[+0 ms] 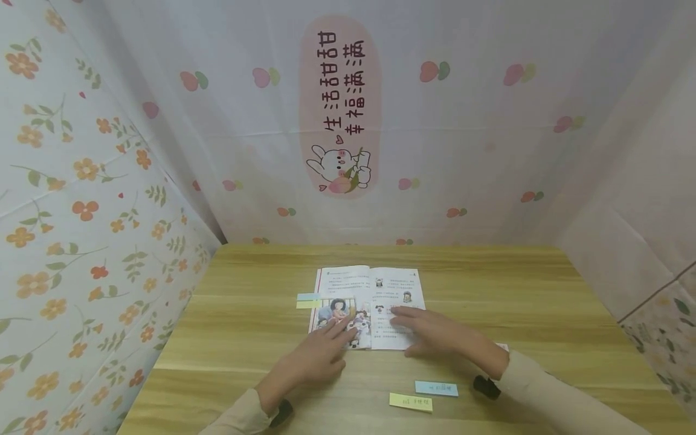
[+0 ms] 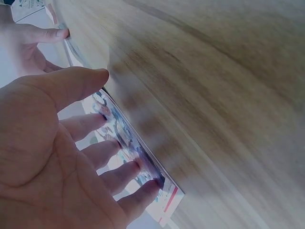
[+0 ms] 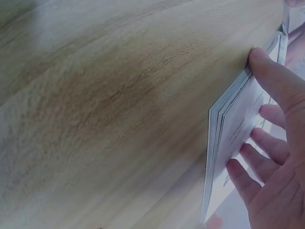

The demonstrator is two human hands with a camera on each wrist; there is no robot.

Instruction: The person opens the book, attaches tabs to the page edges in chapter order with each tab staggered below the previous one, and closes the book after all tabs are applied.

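Note:
An open picture book (image 1: 394,338) lies on the wooden table, its left page illustrated and its right page mostly text. The left hand (image 1: 321,353) rests on the lower part of the illustrated page, fingers spread and fairly straight. Over the text page reaches the right hand (image 1: 435,332), its fingertips on the paper and its thumb at the book's lower edge. In the right wrist view the thumb touches the edge of the page stack (image 3: 228,102). Blue and yellow sticky tabs (image 1: 308,301) stick out from the book's left side.
Near the front of the table (image 1: 228,338) lie a blue note strip (image 1: 436,388) and a yellow note strip (image 1: 411,402), both with handwriting. A small pale item (image 1: 502,347) shows partly behind the right wrist. Patterned curtains (image 1: 462,151) surround the table at the back and sides.

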